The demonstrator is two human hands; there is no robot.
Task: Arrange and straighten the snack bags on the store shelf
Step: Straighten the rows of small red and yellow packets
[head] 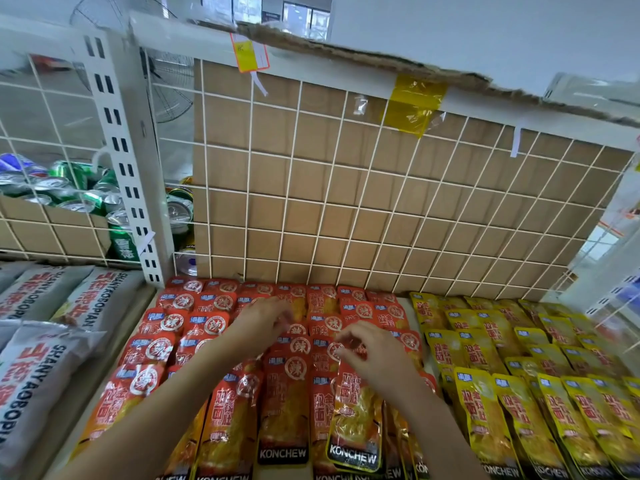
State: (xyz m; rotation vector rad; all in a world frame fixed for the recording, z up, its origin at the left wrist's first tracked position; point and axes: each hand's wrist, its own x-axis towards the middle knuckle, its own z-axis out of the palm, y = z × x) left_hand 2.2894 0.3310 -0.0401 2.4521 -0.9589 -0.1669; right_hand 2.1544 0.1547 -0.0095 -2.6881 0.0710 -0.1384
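A person's right hand, at lower centre of the frame, pinches the top edge of a red KONCHEW snack bag between thumb and fingers. The bag lies slightly askew atop rows of red snack bags on the store shelf. The left hand, blurred, hovers over the rows at centre; whether its curled fingers hold anything cannot be told. Yellow snack bags fill the lower right, and drink cans sit behind a wire grid at left.
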